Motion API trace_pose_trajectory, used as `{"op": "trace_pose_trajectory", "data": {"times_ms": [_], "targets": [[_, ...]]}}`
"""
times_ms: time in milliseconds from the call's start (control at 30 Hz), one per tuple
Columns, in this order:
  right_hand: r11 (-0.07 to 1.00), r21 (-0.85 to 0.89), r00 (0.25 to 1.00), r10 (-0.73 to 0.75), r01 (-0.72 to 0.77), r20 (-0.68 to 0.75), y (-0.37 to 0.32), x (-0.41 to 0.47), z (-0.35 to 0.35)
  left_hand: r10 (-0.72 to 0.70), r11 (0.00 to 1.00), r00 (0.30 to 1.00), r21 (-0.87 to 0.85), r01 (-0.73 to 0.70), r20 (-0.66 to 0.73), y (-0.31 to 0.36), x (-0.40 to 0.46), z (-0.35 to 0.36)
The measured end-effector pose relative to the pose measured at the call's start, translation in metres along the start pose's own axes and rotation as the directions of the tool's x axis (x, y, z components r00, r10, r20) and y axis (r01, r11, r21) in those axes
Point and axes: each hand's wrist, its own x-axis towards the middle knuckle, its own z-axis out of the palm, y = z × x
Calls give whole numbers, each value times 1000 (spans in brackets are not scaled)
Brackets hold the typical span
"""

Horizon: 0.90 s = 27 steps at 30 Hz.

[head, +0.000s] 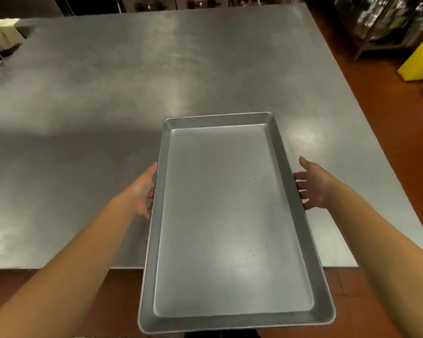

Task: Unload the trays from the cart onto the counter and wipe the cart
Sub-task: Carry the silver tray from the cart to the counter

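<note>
Overhead, the head camera looks down on a bare metal tray (232, 228), long and shallow with a raised rim, held lengthwise away from the person. Its far half lies over the steel counter (108, 106), while its near end juts past the counter's front edge, above the red-brown floor (376, 81) — whether the far end touches the counter or floats just above it cannot be told. The left hand (143, 193) clasps the tray's left long rim about midway along, thumb up along the outer edge and fingers tucked under, so it is closed on the tray. The right hand (311, 185) is at the right long rim at about the same place; its thumb points up and away from the rim, its fingers (300, 184) are spread, and their tips reach to the edge. It looks looser than the left hand — whether it truly grips the tray cannot be told. Both forearms are bare and come in from the lower corners. The tray's floor shows a few tiny dark specks and soft glare. The counter is brushed steel with smears of reflected light. At its far left corner sits something pale (3, 32), blurred. To the right, on the floor beyond the counter, stands a yellow container (420, 59), with dark shelving (386, 23) behind it, too dim to make out.
</note>
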Motion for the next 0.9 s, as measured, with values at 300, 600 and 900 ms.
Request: {"op": "trace_pose_trajectory", "data": {"times_ms": [300, 600, 900], "targets": [[999, 19, 998, 43, -42, -50, -23, 54, 13, -53, 998, 998, 23, 53, 22, 42, 66, 4], [999, 37, 997, 35, -32, -64, -32, 78, 16, -51, 999, 999, -4, 51, 16, 53, 94, 8], [1000, 3, 997, 14, -14, -71, -36, 87, 25, -27, 999, 999, -21, 26, -36, 47, 108, 6]]}}
